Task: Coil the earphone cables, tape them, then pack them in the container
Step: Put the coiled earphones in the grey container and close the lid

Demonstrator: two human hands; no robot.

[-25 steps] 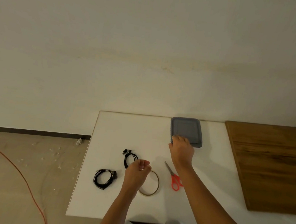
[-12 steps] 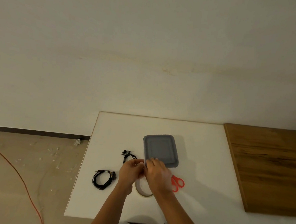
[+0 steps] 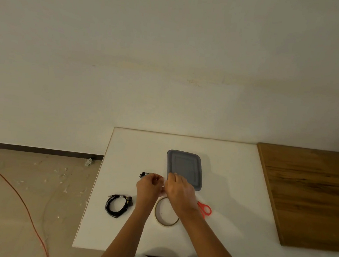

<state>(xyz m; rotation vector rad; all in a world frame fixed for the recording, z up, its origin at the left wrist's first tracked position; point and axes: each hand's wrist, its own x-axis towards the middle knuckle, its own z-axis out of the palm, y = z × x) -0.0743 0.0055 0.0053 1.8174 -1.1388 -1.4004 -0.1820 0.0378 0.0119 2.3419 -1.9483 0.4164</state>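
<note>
**Hands meeting over the tape roll, container lidded**

- Left hand (image 3: 148, 187) and right hand (image 3: 180, 193) are being held together above the white table (image 3: 230, 196), just in front of the container (image 3: 185, 167).
- Left grip: the fingers are being kept curled, and a small pale piece (image 3: 163, 192) is being pinched at the fingertips. The piece is too small to be identified.
- Right grip: it is being viewed from the back of the hand, with the fingertips overlapping the container's near left corner. Whether anything is being held cannot be told.
- The grey container is lying flat near the table's middle with its lid on.
- One coiled earphone cable (image 3: 108, 206), black, is lying on the table near the left edge, well apart from the container and to the left of the left forearm.
- A second earphone (image 3: 143, 174) is being mostly hidden by the left hand, and only its far end is showing.
- The tape roll (image 3: 164, 224) is lying flat between the two forearms and is being partly covered by the right wrist.
- The red scissors (image 3: 200, 205) are lying just right of the right wrist, with only the handles showing.
- A wooden board (image 3: 313, 194) is lying at the right end of the table.
</note>
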